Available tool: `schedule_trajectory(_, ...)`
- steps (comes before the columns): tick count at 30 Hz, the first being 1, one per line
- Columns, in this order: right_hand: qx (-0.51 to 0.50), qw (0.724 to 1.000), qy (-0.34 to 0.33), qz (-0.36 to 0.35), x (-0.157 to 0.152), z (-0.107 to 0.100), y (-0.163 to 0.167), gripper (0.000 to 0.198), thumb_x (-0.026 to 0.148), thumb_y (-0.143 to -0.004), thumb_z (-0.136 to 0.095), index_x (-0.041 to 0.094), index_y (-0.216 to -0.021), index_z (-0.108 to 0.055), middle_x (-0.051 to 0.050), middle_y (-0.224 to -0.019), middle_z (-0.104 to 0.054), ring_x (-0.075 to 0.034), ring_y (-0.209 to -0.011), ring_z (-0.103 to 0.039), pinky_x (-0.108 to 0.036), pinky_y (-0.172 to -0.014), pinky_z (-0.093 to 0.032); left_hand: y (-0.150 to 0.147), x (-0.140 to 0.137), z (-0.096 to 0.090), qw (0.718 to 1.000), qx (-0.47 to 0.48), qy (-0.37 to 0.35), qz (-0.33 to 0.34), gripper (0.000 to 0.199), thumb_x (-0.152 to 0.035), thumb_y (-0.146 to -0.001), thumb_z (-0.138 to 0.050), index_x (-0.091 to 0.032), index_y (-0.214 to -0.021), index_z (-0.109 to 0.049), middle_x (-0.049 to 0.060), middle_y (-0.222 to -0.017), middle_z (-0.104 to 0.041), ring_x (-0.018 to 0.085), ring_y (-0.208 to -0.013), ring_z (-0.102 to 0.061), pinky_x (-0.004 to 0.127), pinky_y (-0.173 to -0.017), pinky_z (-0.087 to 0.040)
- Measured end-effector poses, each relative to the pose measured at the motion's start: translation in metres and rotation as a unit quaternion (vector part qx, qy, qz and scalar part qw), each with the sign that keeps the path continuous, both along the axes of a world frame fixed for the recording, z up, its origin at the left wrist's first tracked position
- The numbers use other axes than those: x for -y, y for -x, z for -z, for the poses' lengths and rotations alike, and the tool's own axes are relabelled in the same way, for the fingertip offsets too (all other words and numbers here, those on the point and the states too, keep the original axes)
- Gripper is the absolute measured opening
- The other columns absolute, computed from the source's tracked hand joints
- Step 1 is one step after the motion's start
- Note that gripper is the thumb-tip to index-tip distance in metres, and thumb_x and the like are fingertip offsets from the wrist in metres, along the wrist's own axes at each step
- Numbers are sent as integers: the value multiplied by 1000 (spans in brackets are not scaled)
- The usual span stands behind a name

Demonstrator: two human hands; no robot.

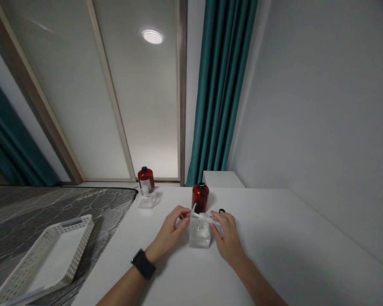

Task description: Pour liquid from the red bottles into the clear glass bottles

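Observation:
A clear square glass bottle (199, 237) stands on the white table between my hands. Just above its top is a slim white piece, like a pump head with a thin tube (201, 217); its exact kind is too small to make out. My left hand (171, 226) has thumb and fingers drawn together at the piece's left end. From the other side, my right hand (228, 239) pinches its right end. A dark red bottle (200, 196) with an uncovered neck stands right behind. Near my right fingers lies a small black cap (222, 211).
At the table's far left corner stand another red bottle (146, 178) with a black cap and a clear glass bottle (146, 200) with a white top. A white perforated basket (73, 255) sits on a dark grey patterned surface (111, 208) at left. A wall (322, 127) borders the right side.

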State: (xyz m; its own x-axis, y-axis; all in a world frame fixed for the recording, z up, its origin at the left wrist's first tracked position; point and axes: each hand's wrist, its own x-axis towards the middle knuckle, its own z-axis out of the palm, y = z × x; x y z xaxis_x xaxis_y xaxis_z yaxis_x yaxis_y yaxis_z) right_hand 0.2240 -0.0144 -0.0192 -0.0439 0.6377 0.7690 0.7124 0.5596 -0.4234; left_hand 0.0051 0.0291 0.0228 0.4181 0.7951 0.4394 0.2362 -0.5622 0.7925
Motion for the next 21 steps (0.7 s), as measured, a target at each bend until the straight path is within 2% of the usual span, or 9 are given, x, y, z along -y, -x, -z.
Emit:
schedule_trajectory(5, 28, 999, -29, -13, 2, -2, 2, 36, 17, -98, -49, 27, -132, -53, -8, -104, -70, -27, -98, -60, -46, -87, -46, -2, 2, -1, 1000, 20, 14, -18, 19, -35, -93, -59, -18, -98, -66, 4, -88, -65, 20, -86, -59, 32, -82, -48)
schedule_trajectory(12, 12, 998, -53, 5, 1, -3, 7, 34, 17, -97, -50, 25, -129, -53, -6, -97, -67, -24, -88, -60, -43, -81, -46, -2, 7, -10, 999, 32, -32, 11, 17, -31, -95, -60, -18, -104, -66, 5, -93, -64, 19, -87, -60, 32, -81, -48)
schedule_trajectory(21, 2, 1000, 13, -25, 8, -13, 13, 35, 19, -96, -53, 25, -130, -54, -4, -90, -61, -24, -85, -56, -40, -81, -45, -1, 11, -14, 996, 34, -74, 47, 19, -24, -97, -59, -21, -115, -64, 6, -102, -62, 19, -92, -58, 32, -86, -47)
